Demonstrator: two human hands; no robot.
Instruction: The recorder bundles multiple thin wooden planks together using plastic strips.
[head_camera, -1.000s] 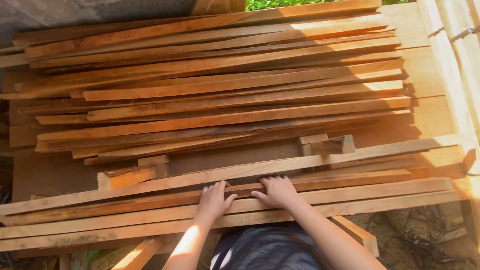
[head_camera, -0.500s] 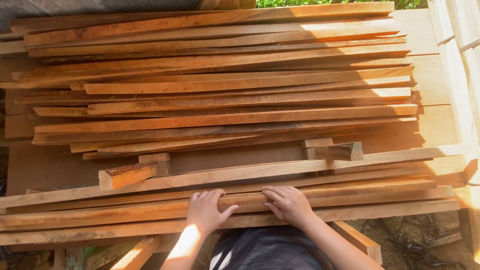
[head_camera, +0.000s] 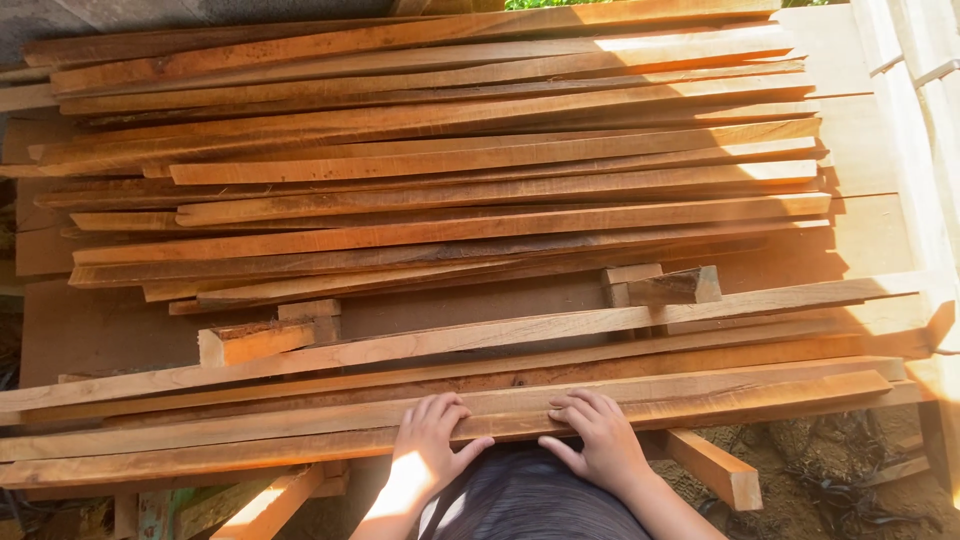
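- Looking down from the head view, both hands lay on the nearest plank (head_camera: 600, 405), a long reddish strip running left to right along the near edge of the stack.
- The left hand (head_camera: 428, 445) curled over that plank's near edge, fingers on top and thumb underneath, gripping it loosely.
- The right hand (head_camera: 592, 440) did likewise just beside it, fingers spread flat on top, thumb tucked below the edge.
- That plank rested on other long strips, its right end jutting past a support beam (head_camera: 712, 468) below.
- A big pile (head_camera: 450, 170) of similar planks lay farther away, roughly parallel, some ends uneven, partly in sun.
- Between pile and near strips sat two short blocks: a left block (head_camera: 250, 342) and a right block (head_camera: 672, 287), each lying on a brown board (head_camera: 110, 330).
- A pale timber frame (head_camera: 905, 110) ran along the right side.
- Judging progress: the plank appeared only grasped, not yet lifted or shifted clear; it was touching its neighbours along its length, so nearly all the handling seemed left.
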